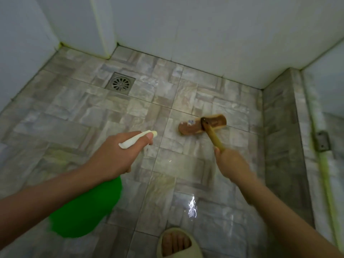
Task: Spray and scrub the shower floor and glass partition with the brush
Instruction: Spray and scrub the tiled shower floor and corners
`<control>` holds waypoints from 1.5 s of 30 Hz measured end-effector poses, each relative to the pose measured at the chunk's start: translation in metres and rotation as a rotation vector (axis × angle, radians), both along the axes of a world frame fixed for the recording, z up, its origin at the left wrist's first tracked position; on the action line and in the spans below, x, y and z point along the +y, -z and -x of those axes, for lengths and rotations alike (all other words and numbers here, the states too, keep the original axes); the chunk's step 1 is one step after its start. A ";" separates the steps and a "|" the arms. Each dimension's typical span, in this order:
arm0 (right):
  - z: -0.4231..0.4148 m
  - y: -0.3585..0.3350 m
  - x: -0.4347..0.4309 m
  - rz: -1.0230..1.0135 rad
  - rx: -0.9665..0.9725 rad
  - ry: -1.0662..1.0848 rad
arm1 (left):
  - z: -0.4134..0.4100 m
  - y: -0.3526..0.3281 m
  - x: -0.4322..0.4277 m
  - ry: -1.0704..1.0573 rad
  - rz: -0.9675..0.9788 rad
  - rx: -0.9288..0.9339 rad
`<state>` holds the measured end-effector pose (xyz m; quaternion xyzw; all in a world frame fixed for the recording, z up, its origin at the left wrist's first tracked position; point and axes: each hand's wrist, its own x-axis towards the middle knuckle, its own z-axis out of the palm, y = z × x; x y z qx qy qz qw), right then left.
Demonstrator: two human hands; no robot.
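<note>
My left hand [115,155] grips a spray bottle with a cream trigger head [137,139] and a green body [83,207] that hangs below my forearm; its nozzle points at the tiled shower floor [104,116]. My right hand [232,164] is closed around the wooden handle of a scrub brush [202,124]. The brush head lies flat on the wet tiles, right of the nozzle, with a bit of white foam on it. The glass partition [327,94] stands at the right edge above a tiled curb.
A round metal floor drain [121,83] sits at the far left of the floor. White tiled walls [204,34] close the back and left. A metal hinge [323,141] is fixed at the curb [283,146]. My foot in a cream slipper [176,243] stands at the bottom.
</note>
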<state>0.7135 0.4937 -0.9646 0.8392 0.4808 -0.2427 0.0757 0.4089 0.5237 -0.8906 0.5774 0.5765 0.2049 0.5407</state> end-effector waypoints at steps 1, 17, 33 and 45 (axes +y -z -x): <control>-0.003 -0.001 -0.039 0.016 0.003 0.050 | -0.008 0.001 -0.002 -0.008 0.004 -0.014; -0.026 -0.008 -0.125 -0.020 -0.008 0.333 | -0.098 0.015 0.002 0.040 -0.012 -0.077; -0.079 -0.005 -0.033 -0.007 0.036 0.398 | -0.107 0.014 0.018 0.010 -0.037 -0.077; -0.098 0.013 0.000 -0.089 0.067 0.436 | -0.107 0.009 0.028 -0.094 -0.089 -0.125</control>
